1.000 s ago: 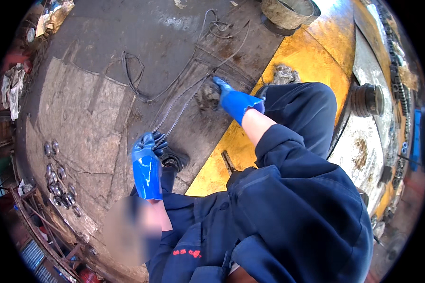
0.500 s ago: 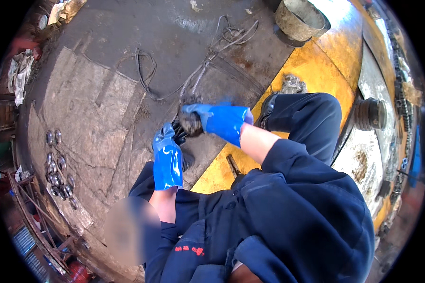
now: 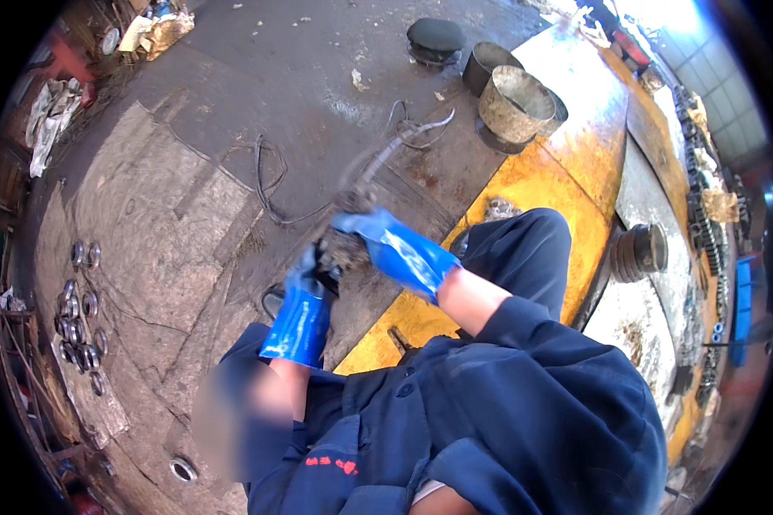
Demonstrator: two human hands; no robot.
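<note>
Both my hands wear long blue rubber gloves and are close together over the dirty floor. My right hand is closed on a dark, shaggy bundle. From its top a grey twisted rope, smeared by motion, trails away to the far right. Just left and nearer, my left hand is closed at the bundle's lower side; dark strands hide its fingertips, so what exactly it pinches is unclear. A thin dark cable lies looped on the floor beyond my hands.
Several metal rings lie at the left, one more ring nearer. Open metal cylinders and a dark round piece stand at the far right. A yellow plate runs beside my right knee, with a ribbed cylinder beyond.
The view has shifted, bringing in more of the far floor and the dark round piece. The rope has swung and straightened; both hands remain at the shaggy bundle.
</note>
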